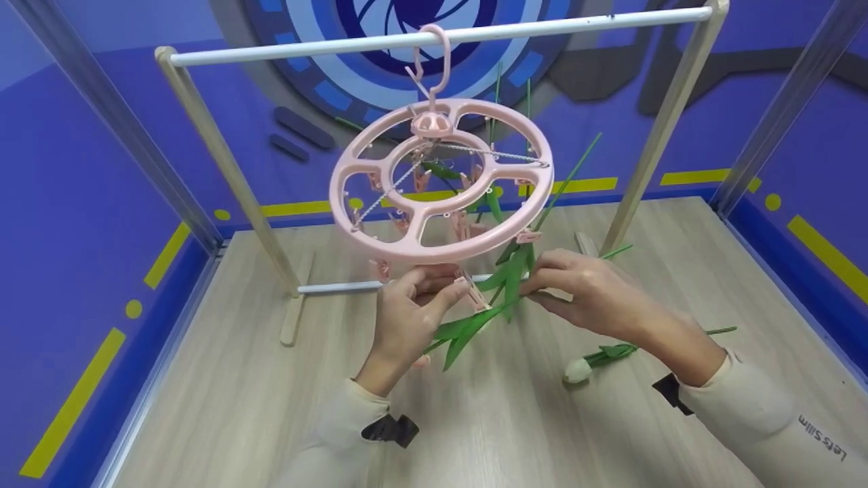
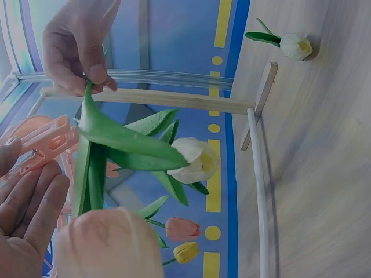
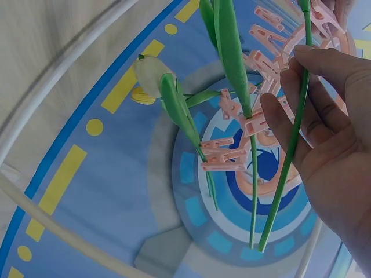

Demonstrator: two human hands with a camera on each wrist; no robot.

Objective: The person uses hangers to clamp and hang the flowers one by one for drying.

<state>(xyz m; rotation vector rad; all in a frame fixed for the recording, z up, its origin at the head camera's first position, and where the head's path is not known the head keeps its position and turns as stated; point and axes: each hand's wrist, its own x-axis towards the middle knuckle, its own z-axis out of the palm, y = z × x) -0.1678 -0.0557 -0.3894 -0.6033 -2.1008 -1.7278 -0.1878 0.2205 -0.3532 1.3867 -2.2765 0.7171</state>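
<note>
A pink round clip hanger (image 1: 441, 254) hangs with clothespins around it. Near its front edge my left hand (image 1: 413, 312) pinches a pink clothespin (image 2: 49, 142) between thumb and fingers. My right hand (image 1: 590, 291) holds the green stem (image 3: 285, 165) of a tulip between thumb and fingertips. This tulip's leaves (image 1: 468, 329) spread beside the clothespin, and its pale peach bloom (image 2: 110, 243) points down, close to the left wrist camera. Whether the stem is inside the clothespin's jaws I cannot tell. A white tulip (image 2: 194, 160) hangs head-down from the hanger behind.
A pink tulip (image 2: 182, 229) and a yellow tulip (image 2: 185, 252) also hang there. Another white tulip (image 1: 578, 371) lies on the table (image 1: 515, 420), below my right forearm. The hanger's hook sits on a white bar (image 1: 576, 26) between wooden posts (image 1: 664, 129).
</note>
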